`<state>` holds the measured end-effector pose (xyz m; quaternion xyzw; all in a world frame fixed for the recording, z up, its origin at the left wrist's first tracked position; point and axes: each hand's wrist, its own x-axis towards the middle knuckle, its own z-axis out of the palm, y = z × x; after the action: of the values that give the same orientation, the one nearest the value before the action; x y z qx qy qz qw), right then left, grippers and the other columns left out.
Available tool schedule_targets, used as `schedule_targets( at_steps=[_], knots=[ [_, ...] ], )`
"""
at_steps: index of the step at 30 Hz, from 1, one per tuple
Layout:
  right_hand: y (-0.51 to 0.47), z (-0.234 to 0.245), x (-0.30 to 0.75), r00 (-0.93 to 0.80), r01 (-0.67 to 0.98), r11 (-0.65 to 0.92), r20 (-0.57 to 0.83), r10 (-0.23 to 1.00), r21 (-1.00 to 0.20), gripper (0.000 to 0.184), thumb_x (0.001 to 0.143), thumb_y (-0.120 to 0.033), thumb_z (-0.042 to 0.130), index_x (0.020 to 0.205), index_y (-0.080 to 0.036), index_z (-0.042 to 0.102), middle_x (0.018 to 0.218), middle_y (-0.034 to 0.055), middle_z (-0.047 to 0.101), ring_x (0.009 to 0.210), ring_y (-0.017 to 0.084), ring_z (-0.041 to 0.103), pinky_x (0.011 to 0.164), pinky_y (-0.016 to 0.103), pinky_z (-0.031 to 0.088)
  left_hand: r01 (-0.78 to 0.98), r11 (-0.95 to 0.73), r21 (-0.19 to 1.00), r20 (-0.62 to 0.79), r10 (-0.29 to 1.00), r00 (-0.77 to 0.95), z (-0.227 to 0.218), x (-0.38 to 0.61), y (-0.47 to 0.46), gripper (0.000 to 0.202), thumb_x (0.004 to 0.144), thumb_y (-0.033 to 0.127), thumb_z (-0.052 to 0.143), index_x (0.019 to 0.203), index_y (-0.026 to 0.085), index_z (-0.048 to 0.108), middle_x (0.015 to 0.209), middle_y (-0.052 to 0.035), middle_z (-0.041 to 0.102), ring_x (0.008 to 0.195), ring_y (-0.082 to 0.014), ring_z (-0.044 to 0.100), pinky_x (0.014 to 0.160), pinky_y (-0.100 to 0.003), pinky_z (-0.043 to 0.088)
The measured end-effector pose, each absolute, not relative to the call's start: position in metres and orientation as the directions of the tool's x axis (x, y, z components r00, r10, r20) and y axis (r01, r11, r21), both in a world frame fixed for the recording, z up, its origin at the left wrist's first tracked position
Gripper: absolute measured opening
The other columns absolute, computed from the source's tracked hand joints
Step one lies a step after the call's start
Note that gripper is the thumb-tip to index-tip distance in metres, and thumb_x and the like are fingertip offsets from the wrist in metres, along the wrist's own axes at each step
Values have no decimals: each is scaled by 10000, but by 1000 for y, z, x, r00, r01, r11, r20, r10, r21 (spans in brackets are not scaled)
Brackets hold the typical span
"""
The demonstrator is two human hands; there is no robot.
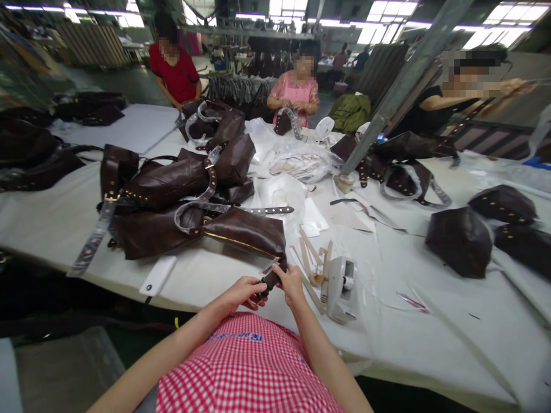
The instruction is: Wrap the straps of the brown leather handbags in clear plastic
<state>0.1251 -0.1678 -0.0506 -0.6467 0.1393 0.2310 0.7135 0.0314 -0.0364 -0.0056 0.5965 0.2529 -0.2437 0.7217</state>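
Just in front of my checked apron, both hands meet on a short dark brown leather strap (270,279) at the near end of a handbag. My left hand (247,292) is closed round its lower end, where dark hardware, perhaps a buckle, partly shows. Higher up, my right hand (289,281) pinches the strap close to the bag. That dark brown leather handbag (245,232) lies on its side, a gold zipper (241,245) running along its edge toward my hands. A studded strap (271,210) in clear wrap rests across it. My fingers hide part of the strap.
A tape dispenser (343,289) and thin sticks (307,252) lie right of my hands, with small pliers or scissors (412,302) farther right. A white phone-like slab (158,275) sits left. More bags (460,241) and plastic wrap (301,163) cover the table; several people work around it.
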Motion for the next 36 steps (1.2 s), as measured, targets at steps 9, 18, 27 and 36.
schedule_targets(
  at_steps=[9,18,27,36],
  knots=[
    [-172,-55,130,815,-577,129,-557,158,-807,451,566,-364,817,926,-153,644,662,-14,662,533,99,572,436,166,419,668,316,673,-638,-209,741,0,32,-36,466,624,392,737,962,130,552,824,-92,688,720,-209,680,673,-342,518],
    [-172,-60,131,786,-619,214,-595,170,-756,494,555,-352,834,962,-164,628,626,-29,654,523,106,572,453,184,432,630,264,730,-584,-238,776,8,32,-44,400,609,152,610,1001,131,534,768,-62,699,746,-196,695,696,-300,528],
    [-179,-30,113,650,-751,302,-575,497,-587,493,617,-586,756,817,-166,595,664,-16,629,583,124,586,516,232,465,530,102,842,-512,-160,844,26,35,-45,241,714,241,563,923,167,469,717,-10,651,654,-170,679,617,-284,537],
    [-192,-23,87,673,-646,77,-518,527,-760,402,651,-462,781,871,-138,687,757,35,694,630,113,592,572,213,424,316,-166,934,-336,-105,936,22,35,-52,150,829,272,495,939,194,429,623,45,547,531,-111,587,504,-205,458]
  ],
)
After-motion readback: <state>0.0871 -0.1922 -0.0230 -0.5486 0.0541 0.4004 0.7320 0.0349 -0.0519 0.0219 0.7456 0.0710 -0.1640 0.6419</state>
